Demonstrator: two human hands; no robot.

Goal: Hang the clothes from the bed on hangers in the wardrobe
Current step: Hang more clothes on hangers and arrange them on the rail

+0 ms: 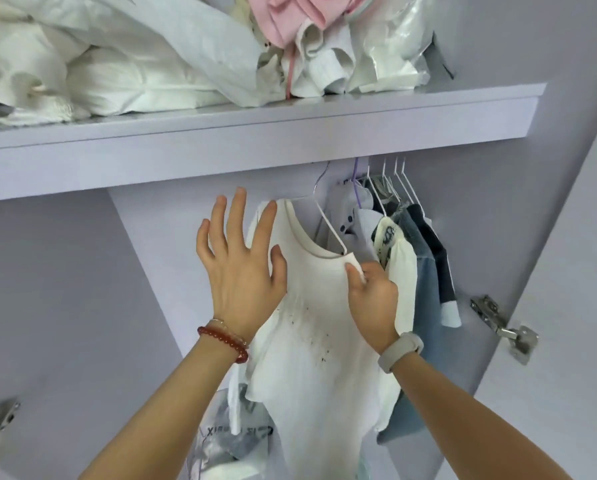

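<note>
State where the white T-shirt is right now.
In the head view, the white T-shirt hangs on a white hanger at centre, between both hands, left of the other hung clothes.

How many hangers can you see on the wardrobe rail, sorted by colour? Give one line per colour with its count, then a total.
White hangers: 5, one carrying the white top held by the right hand, four bunched at the right.
Purple hangers: 1
Total: 6 hangers visible; others could be hidden behind the clothes.
</note>
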